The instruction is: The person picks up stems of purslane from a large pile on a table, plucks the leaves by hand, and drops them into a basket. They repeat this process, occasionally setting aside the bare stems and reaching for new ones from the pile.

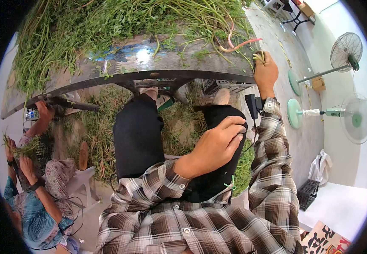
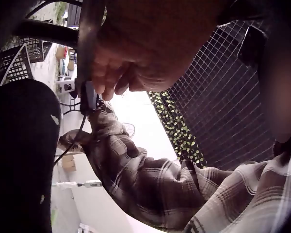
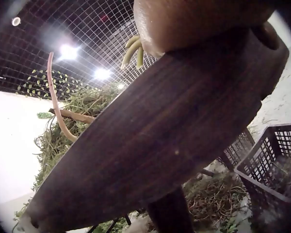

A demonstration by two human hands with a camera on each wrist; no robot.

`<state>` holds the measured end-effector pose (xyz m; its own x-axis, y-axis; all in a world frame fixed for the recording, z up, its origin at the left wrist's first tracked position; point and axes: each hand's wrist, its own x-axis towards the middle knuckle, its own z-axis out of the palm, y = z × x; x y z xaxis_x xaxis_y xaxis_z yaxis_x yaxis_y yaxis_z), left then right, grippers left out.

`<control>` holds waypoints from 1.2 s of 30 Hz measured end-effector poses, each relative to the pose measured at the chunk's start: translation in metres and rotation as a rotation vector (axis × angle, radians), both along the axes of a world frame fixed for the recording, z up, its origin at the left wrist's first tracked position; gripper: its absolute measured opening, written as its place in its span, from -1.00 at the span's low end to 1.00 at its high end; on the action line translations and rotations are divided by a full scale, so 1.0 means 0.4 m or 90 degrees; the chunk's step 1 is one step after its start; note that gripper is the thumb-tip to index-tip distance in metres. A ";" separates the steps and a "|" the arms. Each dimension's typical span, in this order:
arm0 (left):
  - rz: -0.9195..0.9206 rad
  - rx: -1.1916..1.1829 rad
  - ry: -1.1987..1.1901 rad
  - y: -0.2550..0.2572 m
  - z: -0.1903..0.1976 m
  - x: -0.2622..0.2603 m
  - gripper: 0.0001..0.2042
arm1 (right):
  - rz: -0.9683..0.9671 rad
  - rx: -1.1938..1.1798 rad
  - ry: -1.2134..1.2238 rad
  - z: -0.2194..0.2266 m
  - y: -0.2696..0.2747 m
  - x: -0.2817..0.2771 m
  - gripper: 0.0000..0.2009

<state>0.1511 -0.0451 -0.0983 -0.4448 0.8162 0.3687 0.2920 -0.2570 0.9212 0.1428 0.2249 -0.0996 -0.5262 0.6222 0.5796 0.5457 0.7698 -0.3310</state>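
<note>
Green leafy stems (image 1: 128,21) lie heaped on a dark wooden table (image 1: 179,65). At the table's right corner, my right hand (image 1: 266,74) holds a few short thick green stems (image 1: 258,57) and rests against the edge. In the right wrist view, these stems (image 3: 134,51) poke out beside the hand (image 3: 199,24), above the table's side (image 3: 136,141). A long pink stem (image 1: 244,42) lies just left of that hand. My left hand (image 1: 213,148) is over my right thigh, fingers loosely bent and holding nothing; the left wrist view shows it (image 2: 140,48) from beneath.
On the left, another person's hands (image 1: 27,167) hold some greens. Plant scraps (image 1: 98,139) cover the floor under the table. Two fans (image 1: 346,51) stand at right. Black crates (image 3: 269,165) are below the table. A cable (image 1: 255,131) hangs from my right wrist.
</note>
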 end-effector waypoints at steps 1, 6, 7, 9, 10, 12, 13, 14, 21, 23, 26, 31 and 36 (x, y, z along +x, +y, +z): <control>0.004 0.001 -0.002 0.000 0.002 0.000 -0.85 | 0.004 0.001 -0.002 0.002 -0.001 0.000 -0.83; 0.003 0.023 -0.020 0.005 -0.004 0.011 -0.85 | 0.000 0.001 0.005 0.004 -0.002 -0.002 -0.85; -0.010 0.020 -0.035 0.005 -0.004 0.015 -0.84 | 0.002 0.000 0.005 0.003 -0.001 -0.001 -0.85; -0.013 0.031 -0.013 0.004 -0.007 0.017 -0.84 | 0.008 -0.014 0.011 0.001 0.003 -0.001 -0.84; -0.027 0.017 -0.015 0.001 -0.003 0.017 -0.84 | 0.008 -0.014 0.010 0.002 0.002 -0.002 -0.84; -0.044 0.013 -0.019 0.000 0.000 0.016 -0.84 | 0.002 0.016 0.003 0.005 -0.004 -0.001 -0.85; -0.044 0.012 -0.020 -0.001 0.000 0.016 -0.84 | 0.001 0.015 0.002 0.004 -0.005 0.001 -0.85; -0.046 0.004 -0.029 -0.003 0.001 0.015 -0.84 | 0.000 0.009 0.002 0.005 -0.005 0.001 -0.85; -0.040 -0.012 -0.016 -0.006 0.001 0.012 -0.83 | 0.007 -0.003 0.023 -0.001 0.002 0.001 -0.85; -0.046 -0.006 -0.017 -0.003 0.004 0.017 -0.83 | 0.011 0.007 0.028 -0.004 0.007 0.002 -0.85; -0.052 0.003 -0.017 0.000 0.005 0.023 -0.84 | 0.016 0.016 0.029 -0.006 0.007 0.005 -0.85; -0.045 -0.001 -0.016 -0.003 0.010 0.014 -0.84 | 0.015 0.020 0.017 -0.003 0.008 0.001 -0.86; -0.049 -0.001 -0.009 -0.003 0.008 0.020 -0.83 | 0.039 -0.007 0.041 -0.004 0.011 0.004 -0.87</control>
<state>0.1590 -0.0461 -0.0950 -0.3861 0.8487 0.3614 0.2590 -0.2763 0.9255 0.1445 0.2292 -0.1012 -0.5251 0.5967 0.6068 0.4751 0.7971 -0.3727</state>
